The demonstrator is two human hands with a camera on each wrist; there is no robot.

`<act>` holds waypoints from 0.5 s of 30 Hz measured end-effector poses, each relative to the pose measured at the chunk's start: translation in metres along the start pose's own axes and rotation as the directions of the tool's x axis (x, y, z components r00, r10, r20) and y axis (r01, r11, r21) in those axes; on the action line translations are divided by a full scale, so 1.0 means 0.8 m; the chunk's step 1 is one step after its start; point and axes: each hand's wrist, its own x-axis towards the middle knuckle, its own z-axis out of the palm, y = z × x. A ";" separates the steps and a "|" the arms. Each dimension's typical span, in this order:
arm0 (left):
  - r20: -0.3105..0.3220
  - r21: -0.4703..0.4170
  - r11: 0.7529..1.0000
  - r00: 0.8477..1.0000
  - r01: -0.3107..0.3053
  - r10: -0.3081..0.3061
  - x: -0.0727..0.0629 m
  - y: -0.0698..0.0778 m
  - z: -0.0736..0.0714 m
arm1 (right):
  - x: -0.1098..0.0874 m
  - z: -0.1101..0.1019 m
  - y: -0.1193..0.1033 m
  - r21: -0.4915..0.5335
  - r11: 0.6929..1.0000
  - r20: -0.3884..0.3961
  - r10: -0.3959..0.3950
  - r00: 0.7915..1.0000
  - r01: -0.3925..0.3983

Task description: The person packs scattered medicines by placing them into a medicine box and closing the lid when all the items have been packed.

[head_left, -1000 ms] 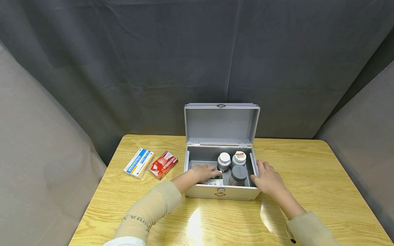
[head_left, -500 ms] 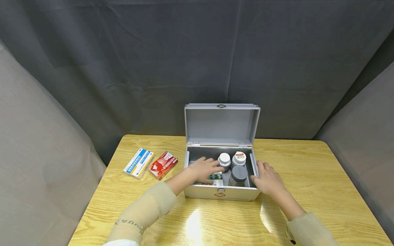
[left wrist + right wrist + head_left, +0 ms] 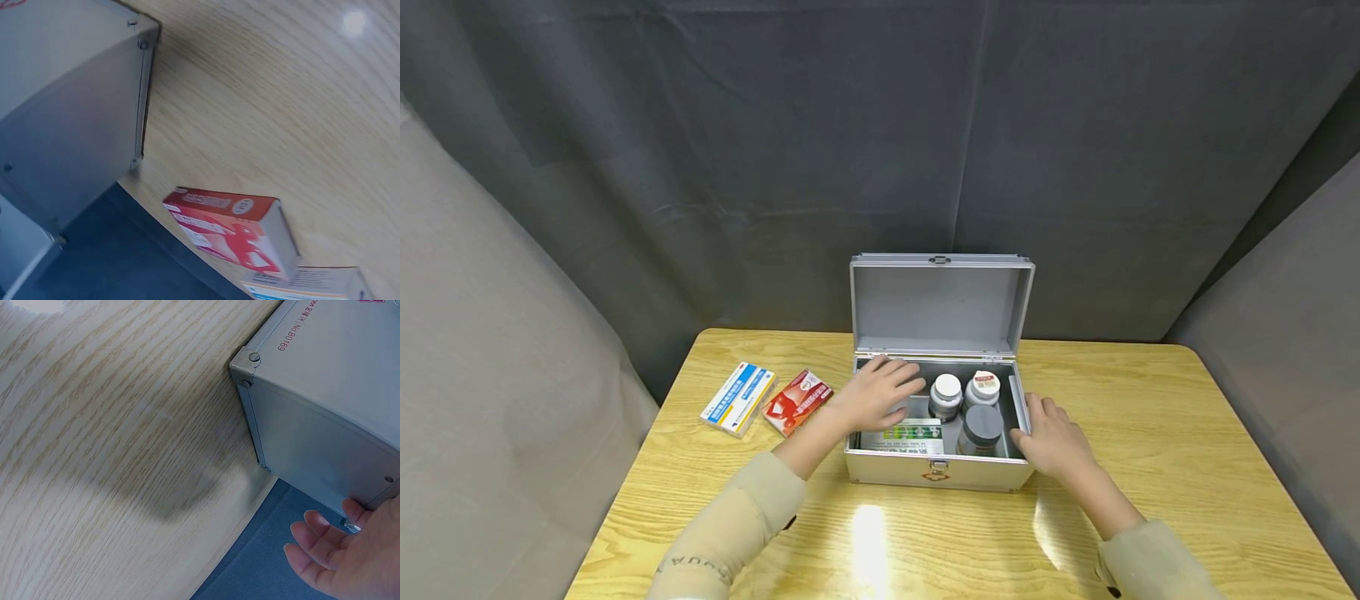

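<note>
A silver metal case (image 3: 895,468) stands with its lid (image 3: 936,308) raised. My left hand (image 3: 876,397) is over its left part, fingers spread and holding nothing. Below that hand, a white and green medicine box (image 3: 910,440) lies inside along the front wall. Two white-capped bottles (image 3: 946,395) and a grey-capped bottle (image 3: 981,427) stand in the right half. My right hand (image 3: 1058,437) rests at the case's right wall, thumb at the rim and loose fingers outside. In the right wrist view, a fingertip (image 3: 353,509) is right at the metal side. The left hand is outside its own wrist view.
Left of the case, a red medicine box (image 3: 797,403) and a blue, white and yellow medicine box (image 3: 739,398) lie on the wooden table (image 3: 1150,425). A dark curtain (image 3: 775,167) hangs behind, with pale fabric panels (image 3: 512,375) at the sides.
My left hand has let go of the white and green box inside the case, then lifted and moved back and left, uncovering it. The right hand stays at the rim.
</note>
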 end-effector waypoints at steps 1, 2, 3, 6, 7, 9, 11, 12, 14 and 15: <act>-0.025 0.001 1.000 1.000 0.014 -0.014 -0.003 -0.004 0.000 | 0.000 0.000 0.000 0.001 1.000 0.001 0.001 1.000 -0.001; -0.047 0.000 1.000 0.998 0.030 -0.029 -0.006 -0.007 0.000 | 0.000 0.000 0.000 0.001 1.000 0.001 0.001 1.000 -0.001; -0.067 0.001 0.999 0.997 0.048 -0.048 -0.010 -0.011 0.001 | 0.000 0.000 0.000 0.001 1.000 0.001 0.001 1.000 -0.001; -0.122 0.012 0.993 0.986 0.114 -0.112 -0.021 -0.023 0.005 | 0.000 0.000 0.000 0.003 1.000 -0.001 0.001 1.000 -0.001; -0.139 0.012 0.990 0.981 0.139 -0.136 -0.025 -0.026 0.006 | 0.000 0.000 0.000 0.003 1.000 0.000 0.001 1.000 -0.001; -0.176 -0.004 0.982 0.966 0.190 -0.188 -0.033 -0.034 0.007 | -0.001 0.000 -0.001 0.004 1.000 0.000 0.000 1.000 0.000; -0.196 -0.015 0.971 0.951 0.239 -0.237 -0.042 -0.041 0.009 | 0.000 0.000 -0.001 0.005 1.000 0.000 -0.001 1.000 0.001; -0.207 -0.027 0.965 0.943 0.261 -0.261 -0.047 -0.045 0.010 | 0.000 0.000 0.000 0.004 1.000 -0.001 -0.001 1.000 0.001; -0.222 -0.040 0.952 0.926 0.304 -0.305 -0.057 -0.053 0.011 | 0.000 0.000 0.000 0.003 1.000 -0.001 -0.001 1.000 0.001; -0.227 -0.041 0.944 0.917 0.328 -0.328 -0.062 -0.057 0.013 | 0.000 0.000 0.000 0.002 1.000 -0.002 0.000 1.000 0.000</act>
